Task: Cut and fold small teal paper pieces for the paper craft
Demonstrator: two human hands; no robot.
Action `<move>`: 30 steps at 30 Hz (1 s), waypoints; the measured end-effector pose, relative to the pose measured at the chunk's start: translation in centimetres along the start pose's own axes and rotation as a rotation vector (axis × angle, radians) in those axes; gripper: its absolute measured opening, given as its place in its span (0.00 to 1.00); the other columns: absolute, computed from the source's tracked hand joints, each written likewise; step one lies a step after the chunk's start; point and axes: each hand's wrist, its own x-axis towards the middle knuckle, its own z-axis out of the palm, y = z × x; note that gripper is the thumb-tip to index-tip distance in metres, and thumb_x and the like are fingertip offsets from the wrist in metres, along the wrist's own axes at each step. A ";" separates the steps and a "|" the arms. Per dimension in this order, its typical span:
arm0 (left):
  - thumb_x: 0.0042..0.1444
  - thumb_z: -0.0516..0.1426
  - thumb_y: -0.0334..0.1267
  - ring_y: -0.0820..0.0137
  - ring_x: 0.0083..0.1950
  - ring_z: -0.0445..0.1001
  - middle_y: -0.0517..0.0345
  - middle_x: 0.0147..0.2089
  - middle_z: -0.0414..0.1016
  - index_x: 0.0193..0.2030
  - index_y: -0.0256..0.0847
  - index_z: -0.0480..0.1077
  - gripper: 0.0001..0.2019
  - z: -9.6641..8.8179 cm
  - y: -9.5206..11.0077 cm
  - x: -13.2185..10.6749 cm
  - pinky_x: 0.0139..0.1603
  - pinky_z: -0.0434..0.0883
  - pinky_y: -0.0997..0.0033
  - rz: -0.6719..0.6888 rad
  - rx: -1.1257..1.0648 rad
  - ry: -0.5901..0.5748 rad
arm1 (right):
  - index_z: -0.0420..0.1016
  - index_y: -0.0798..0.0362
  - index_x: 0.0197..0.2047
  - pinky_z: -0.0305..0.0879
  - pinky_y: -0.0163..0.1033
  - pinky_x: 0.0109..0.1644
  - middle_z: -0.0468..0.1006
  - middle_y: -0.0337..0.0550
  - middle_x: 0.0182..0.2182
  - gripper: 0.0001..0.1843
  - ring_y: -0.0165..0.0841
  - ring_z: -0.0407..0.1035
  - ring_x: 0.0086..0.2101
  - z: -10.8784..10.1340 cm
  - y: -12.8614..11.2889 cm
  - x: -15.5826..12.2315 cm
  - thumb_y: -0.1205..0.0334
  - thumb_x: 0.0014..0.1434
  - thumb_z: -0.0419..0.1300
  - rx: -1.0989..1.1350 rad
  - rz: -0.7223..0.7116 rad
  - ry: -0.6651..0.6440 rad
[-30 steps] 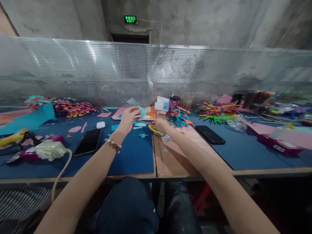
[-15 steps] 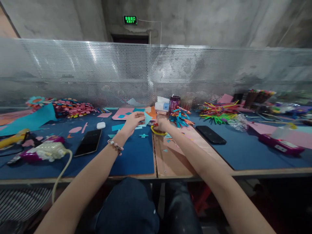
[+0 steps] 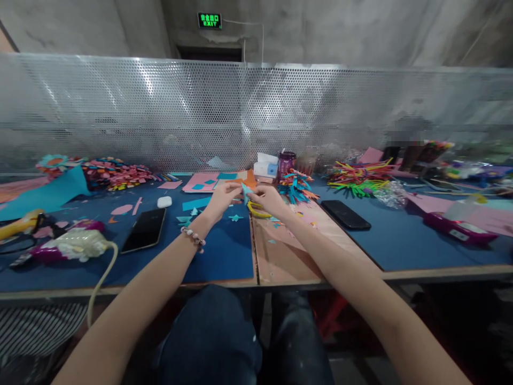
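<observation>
A small light-blue piece of paper or foam (image 3: 246, 192), which looks folded, is held up between my two hands above the table. My left hand (image 3: 224, 200), with a beaded bracelet at the wrist, pinches its left side. From the right, my right hand (image 3: 270, 200) grips it with thumb and fingers. Just under my right hand is a yellow looped handle (image 3: 259, 210), apparently of scissors; the rest of it is hidden. A blue star-shaped cutout (image 3: 235, 217) lies below my hands, and small blue scraps (image 3: 185, 220) lie left of it.
Pink sheets (image 3: 200, 181) lie behind my left hand. Beyond my right hand stand a tissue pack (image 3: 266, 169), a purple cup (image 3: 286, 164) and a blue-orange bundle (image 3: 297, 186). Phones (image 3: 145, 230) (image 3: 345, 214) flank my arms. A glue gun (image 3: 76, 243) with a cord lies left.
My right hand has come up from beside the yellow handle to the light-blue piece and now grips it along with my left. The view has tilted slightly down.
</observation>
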 end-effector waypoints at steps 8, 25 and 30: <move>0.47 0.61 0.44 0.68 0.39 0.74 0.50 0.41 0.75 0.39 0.37 0.71 0.15 0.2 0.0 -0.3 0.40 0.73 0.65 -0.052 -0.001 -0.064 | 0.68 0.57 0.22 0.52 0.32 0.30 0.67 0.36 0.20 0.18 0.25 0.57 0.24 -0.5 -0.7 -0.3 0.49 0.51 0.59 -0.115 -0.027 0.085; 0.45 0.62 0.38 0.71 0.34 0.72 0.51 0.39 0.76 0.40 0.37 0.75 0.14 -0.4 -0.3 0.2 0.31 0.67 0.74 -0.003 0.064 -0.131 | 0.70 0.57 0.32 0.67 0.34 0.30 0.74 0.39 0.24 0.15 0.28 0.68 0.24 -0.8 -0.3 -0.6 0.54 0.47 0.63 0.514 0.253 -0.023; 0.44 0.62 0.37 0.73 0.32 0.71 0.50 0.36 0.76 0.36 0.37 0.75 0.11 -1.1 -0.6 0.7 0.31 0.66 0.74 -0.034 0.067 -0.127 | 0.71 0.55 0.45 0.69 0.38 0.42 0.77 0.44 0.36 0.17 0.30 0.71 0.35 -1.9 -0.3 -0.6 0.60 0.52 0.59 0.395 0.027 -0.040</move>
